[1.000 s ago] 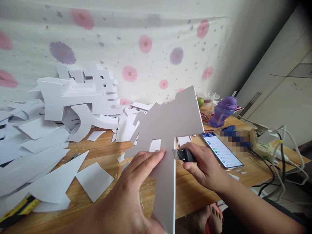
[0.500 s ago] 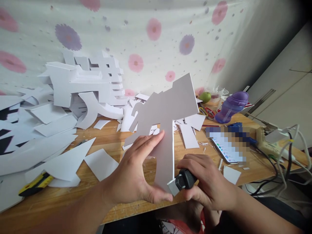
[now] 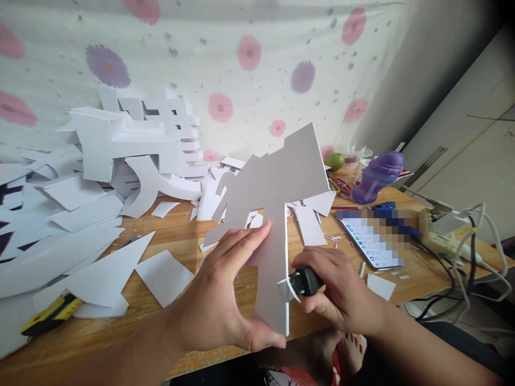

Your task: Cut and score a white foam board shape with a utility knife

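Observation:
My left hand (image 3: pixel 229 300) grips a stepped, white foam-board piece (image 3: pixel 277 182), its fingers along the face and its thumb near the lower end. The piece is tilted up above the table. In my right hand (image 3: pixel 341 292) is a black utility knife (image 3: pixel 308 280), whose short, wide blade lies against the right edge of the board's narrow leg. A thin white sliver (image 3: pixel 295 290) curls beside the blade. Most of the knife's handle is hidden in my right palm.
White foam-board cutouts (image 3: pixel 88 236) and a built-up white shape (image 3: pixel 96 145) crowd the left of the wooden table (image 3: pixel 181 364). A yellow-black utility knife (image 3: pixel 52 315) lies at front left. At right are a phone (image 3: pixel 370 241), a purple bottle (image 3: pixel 376 177), scissors (image 3: pixel 341 187) and cables (image 3: pixel 469 268).
My right hand and the knife have moved slightly up along the board's right edge, away from its bottom corner. A curled sliver now shows at the blade. My left hand keeps its hold.

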`<state>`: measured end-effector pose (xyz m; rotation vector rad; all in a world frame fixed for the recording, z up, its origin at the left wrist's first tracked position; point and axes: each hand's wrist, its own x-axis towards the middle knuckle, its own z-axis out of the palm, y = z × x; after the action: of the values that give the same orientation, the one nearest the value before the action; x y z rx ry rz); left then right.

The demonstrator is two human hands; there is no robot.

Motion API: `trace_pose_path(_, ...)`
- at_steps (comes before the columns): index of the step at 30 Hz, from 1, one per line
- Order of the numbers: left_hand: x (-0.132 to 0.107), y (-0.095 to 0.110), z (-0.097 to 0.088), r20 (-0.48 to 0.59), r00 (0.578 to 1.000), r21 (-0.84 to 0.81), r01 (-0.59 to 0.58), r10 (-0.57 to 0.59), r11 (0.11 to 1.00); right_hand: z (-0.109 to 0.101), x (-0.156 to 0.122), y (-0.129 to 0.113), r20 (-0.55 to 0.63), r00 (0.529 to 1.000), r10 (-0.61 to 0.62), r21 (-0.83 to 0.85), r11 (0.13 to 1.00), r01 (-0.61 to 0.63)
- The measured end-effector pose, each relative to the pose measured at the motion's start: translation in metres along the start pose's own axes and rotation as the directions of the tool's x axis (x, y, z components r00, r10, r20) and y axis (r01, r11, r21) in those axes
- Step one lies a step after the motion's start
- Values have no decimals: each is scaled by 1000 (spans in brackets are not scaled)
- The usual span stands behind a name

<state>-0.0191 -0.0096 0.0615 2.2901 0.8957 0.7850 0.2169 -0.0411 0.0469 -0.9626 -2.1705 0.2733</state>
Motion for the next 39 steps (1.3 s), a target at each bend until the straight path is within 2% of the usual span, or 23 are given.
trace_pose_path(13, -5, 1, 5, -2, 1000, -33, -4, 4, 999, 0, 9, 15, -48, 994, 98, 28, 995, -97)
trace_pose_path(19, -7, 3, 7, 47, 999, 10, -17, 16, 1000, -4, 9, 24, -110, 978, 174, 10, 985, -174)
trace_pose_path(22, -4, 3, 6, 44, 999, 23, -1, 0, 1000, -4, 8, 21, -79, 987, 141, 18, 990, -140)
trace_pose_path(26, 0, -1, 2, 7, 999, 15, 43, -43, 999, 2, 2, 6, 20, 998, 61, 81, 995, -62)
trace_pose_path(29, 3, -1, 0, -16, 999, 1, 44, -44, 999, 4, -2, -3, 41, 999, 20, 59, 998, -22)
trace_pose_path(39, -4, 0, 3, 45, 998, 26, 42, -43, 999, 0, -4, 6, 29, 997, 70, 37, 997, -71)
